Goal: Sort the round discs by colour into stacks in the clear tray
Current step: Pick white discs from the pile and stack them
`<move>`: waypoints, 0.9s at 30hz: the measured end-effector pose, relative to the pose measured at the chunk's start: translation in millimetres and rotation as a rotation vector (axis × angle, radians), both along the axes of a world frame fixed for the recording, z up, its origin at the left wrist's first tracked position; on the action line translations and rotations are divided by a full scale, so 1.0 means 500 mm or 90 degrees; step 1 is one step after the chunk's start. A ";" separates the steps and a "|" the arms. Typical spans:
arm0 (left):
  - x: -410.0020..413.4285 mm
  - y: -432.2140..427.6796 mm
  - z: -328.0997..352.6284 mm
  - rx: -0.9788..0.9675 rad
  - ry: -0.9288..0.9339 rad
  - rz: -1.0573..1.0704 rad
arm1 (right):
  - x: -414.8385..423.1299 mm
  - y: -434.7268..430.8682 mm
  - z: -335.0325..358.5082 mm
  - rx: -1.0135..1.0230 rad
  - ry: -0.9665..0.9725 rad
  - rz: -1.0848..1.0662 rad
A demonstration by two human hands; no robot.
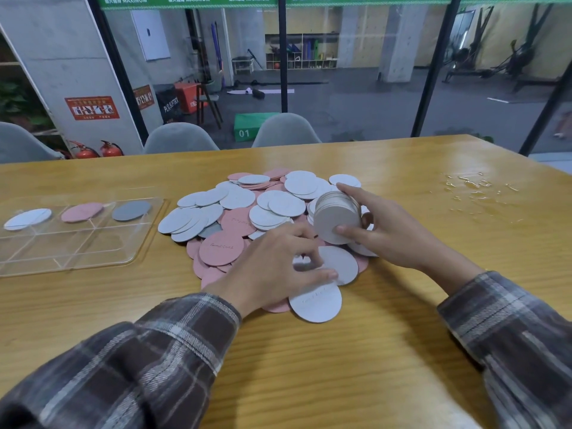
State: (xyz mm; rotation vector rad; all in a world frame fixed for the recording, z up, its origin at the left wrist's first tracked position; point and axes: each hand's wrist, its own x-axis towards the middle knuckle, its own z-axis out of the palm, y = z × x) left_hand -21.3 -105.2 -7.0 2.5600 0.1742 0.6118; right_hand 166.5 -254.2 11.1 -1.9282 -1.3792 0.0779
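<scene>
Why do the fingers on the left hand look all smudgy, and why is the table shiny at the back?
Head view: the left hand pinching a white disc is smeared by motion blur at its fingertips; the right hand and its stack of discs look sharper; the table shows pale glare near its far edge; the wide lens tilts the window posts.

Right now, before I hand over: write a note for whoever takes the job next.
Left hand pinches a white disc at the pile's near edge.
Right hand holds a stack of pale discs at the pile's right side.
Tray, left of pile: white start, pink start, grey start, one per compartment.
Left to do: sort the pile, place the stack.
</scene>
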 end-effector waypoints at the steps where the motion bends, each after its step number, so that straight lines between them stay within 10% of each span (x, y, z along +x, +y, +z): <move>1: 0.000 -0.002 0.001 0.002 0.001 0.005 | 0.001 0.000 0.000 0.001 0.001 0.001; 19: -0.004 -0.018 0.015 0.035 0.031 0.041 | 0.003 0.000 -0.002 -0.009 0.005 -0.012; 27: 0.006 -0.024 0.015 -0.237 -0.020 0.013 | 0.003 0.000 0.001 -0.013 0.020 -0.013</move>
